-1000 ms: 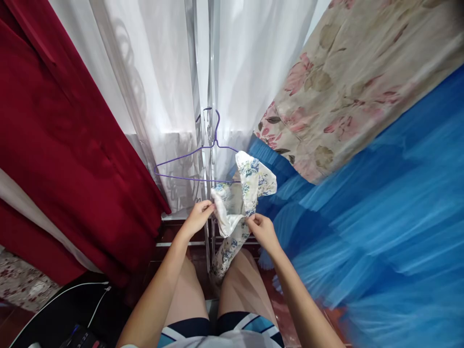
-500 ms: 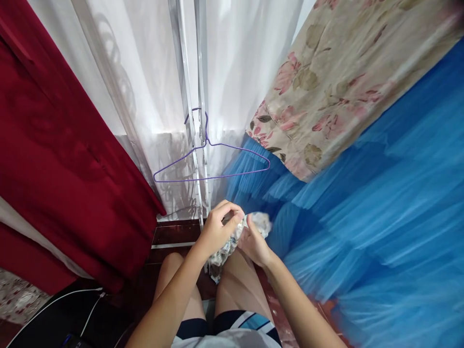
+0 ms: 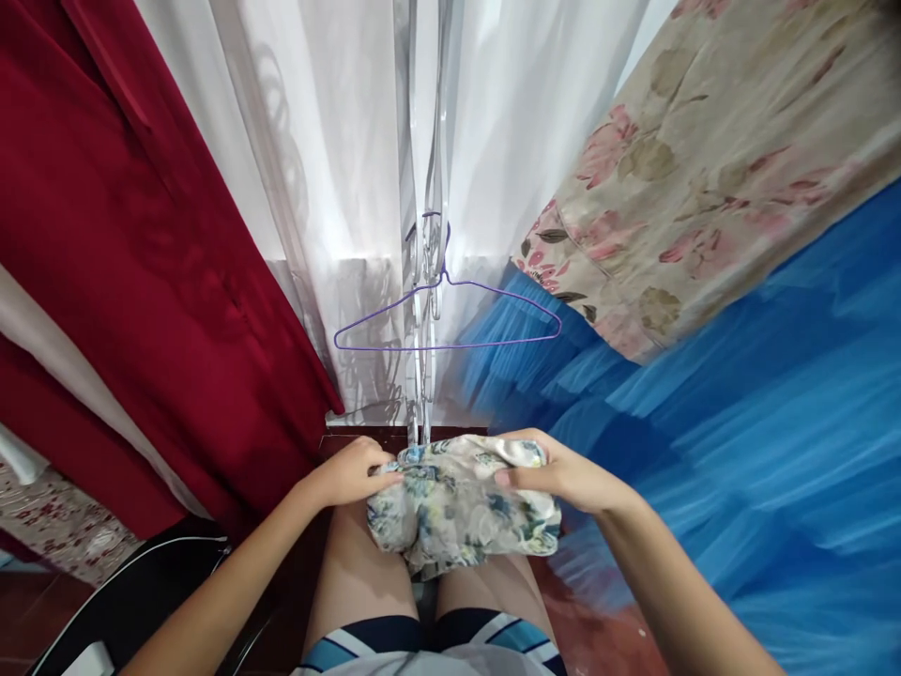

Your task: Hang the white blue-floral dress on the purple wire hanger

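Left hand (image 3: 356,474) pinched on one end of floral cloth (image 3: 457,512), right hand (image 3: 553,469) clamped on other, thumb in front; cloth bunched between grips, over thighs (image 3: 370,577); purple hanger (image 3: 447,348) bare beyond grip; looks partway: cloth off hanger, not smoothed flat

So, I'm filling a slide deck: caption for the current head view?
Left hand and right hand hold a bunched blue-floral cloth; ahead, a purple hanger; blue tulle at right.
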`<control>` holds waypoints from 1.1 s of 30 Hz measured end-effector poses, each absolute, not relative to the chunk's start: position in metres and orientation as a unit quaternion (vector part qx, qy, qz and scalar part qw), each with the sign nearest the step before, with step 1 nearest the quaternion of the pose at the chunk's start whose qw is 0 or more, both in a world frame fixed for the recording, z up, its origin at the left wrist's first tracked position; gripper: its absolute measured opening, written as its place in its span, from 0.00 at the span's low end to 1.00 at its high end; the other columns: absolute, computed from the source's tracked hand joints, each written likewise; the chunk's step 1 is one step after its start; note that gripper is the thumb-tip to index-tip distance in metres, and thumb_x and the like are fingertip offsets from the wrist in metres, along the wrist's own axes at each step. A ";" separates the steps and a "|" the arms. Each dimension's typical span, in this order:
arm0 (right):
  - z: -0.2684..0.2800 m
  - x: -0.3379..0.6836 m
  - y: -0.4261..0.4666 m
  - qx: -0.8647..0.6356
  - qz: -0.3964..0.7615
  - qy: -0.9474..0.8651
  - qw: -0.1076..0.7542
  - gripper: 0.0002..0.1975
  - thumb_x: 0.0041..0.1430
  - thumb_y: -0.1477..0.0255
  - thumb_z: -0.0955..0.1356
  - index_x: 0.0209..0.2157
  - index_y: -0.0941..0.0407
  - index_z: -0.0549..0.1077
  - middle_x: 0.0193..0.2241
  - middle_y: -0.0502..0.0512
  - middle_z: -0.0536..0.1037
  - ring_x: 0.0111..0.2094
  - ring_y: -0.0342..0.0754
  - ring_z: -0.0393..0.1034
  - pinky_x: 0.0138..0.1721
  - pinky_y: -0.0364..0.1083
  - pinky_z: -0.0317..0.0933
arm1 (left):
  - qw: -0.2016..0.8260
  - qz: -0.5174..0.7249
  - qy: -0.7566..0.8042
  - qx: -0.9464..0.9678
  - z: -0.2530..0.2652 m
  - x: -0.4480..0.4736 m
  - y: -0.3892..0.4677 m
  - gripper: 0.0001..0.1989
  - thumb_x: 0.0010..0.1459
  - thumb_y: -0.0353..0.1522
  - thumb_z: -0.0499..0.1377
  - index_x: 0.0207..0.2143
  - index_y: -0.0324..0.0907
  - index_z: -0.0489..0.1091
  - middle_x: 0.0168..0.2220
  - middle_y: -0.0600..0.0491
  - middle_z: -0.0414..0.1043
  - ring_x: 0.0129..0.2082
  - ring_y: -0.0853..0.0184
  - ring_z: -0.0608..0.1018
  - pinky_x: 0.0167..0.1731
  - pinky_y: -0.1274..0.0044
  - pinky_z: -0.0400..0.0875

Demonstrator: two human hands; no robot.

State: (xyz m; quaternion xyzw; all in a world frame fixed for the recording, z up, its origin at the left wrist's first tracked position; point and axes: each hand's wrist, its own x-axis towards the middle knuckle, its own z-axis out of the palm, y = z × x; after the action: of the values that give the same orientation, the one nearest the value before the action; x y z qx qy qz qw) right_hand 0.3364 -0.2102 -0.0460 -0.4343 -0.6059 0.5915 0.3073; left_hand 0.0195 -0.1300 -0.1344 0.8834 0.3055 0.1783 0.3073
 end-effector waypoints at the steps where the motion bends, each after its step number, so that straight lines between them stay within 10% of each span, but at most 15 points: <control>1: -0.043 0.338 -0.209 -0.451 0.570 -0.607 0.321 0.13 0.51 0.63 0.74 0.32 0.60 0.78 0.23 0.50 0.72 0.24 0.43 0.61 0.26 0.42 0.58 | 0.274 0.171 0.327 0.888 -0.132 0.006 -0.124 0.17 0.60 0.43 0.59 0.23 0.42 0.73 0.25 0.52 0.69 0.31 0.64 0.70 0.42 0.73 0.62; 11: -0.029 0.322 -0.191 -0.473 0.461 -0.669 0.341 0.12 0.57 0.63 0.70 0.35 0.59 0.76 0.26 0.50 0.72 0.25 0.43 0.59 0.25 0.42 0.53 | 0.070 0.265 0.474 0.836 -0.068 -0.058 -0.044 0.13 0.60 0.31 0.51 0.38 0.45 0.75 0.42 0.49 0.73 0.48 0.58 0.68 0.52 0.66 0.51; 18: -0.032 0.329 -0.169 -0.487 0.311 -0.701 0.418 0.12 0.59 0.65 0.68 0.41 0.56 0.77 0.29 0.51 0.74 0.27 0.46 0.64 0.27 0.42 0.56 | 0.202 0.376 0.451 0.784 -0.022 -0.034 -0.001 0.08 0.52 0.29 0.53 0.25 0.42 0.71 0.33 0.51 0.69 0.44 0.58 0.68 0.50 0.69 0.57; 25: -0.026 0.378 -0.105 -0.576 0.116 -0.641 0.494 0.51 0.52 0.63 0.73 0.70 0.59 0.45 0.29 0.53 0.77 0.26 0.49 0.67 0.30 0.47 0.63 | 0.427 0.404 0.346 0.731 -0.020 0.003 -0.017 0.04 0.43 0.31 0.53 0.21 0.40 0.65 0.23 0.56 0.62 0.27 0.68 0.65 0.29 0.79 0.60; 29: -0.015 0.404 -0.060 -0.588 0.093 -0.635 0.492 0.60 0.47 0.63 0.75 0.71 0.61 0.37 0.50 0.68 0.76 0.42 0.58 0.73 0.46 0.54 0.65 | 0.505 0.413 0.321 0.687 -0.022 0.021 -0.033 0.05 0.44 0.31 0.57 0.23 0.39 0.64 0.22 0.57 0.61 0.24 0.72 0.65 0.24 0.81 0.58; 33: -0.001 0.421 -0.031 -0.570 0.101 -0.684 0.445 0.56 0.42 0.64 0.77 0.69 0.57 0.50 0.65 0.64 0.61 0.60 0.63 0.61 0.61 0.56 0.54 | 0.570 0.417 0.299 0.642 -0.022 0.028 -0.044 0.07 0.50 0.34 0.59 0.30 0.40 0.67 0.23 0.57 0.64 0.22 0.73 0.67 0.21 0.82 0.59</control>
State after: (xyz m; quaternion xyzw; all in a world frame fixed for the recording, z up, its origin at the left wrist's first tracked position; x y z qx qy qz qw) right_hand 0.4213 -0.0313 -0.0010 -0.5698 -0.6836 0.1011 0.4447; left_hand 0.0279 -0.0435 -0.0217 0.6418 0.2988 0.4169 0.5701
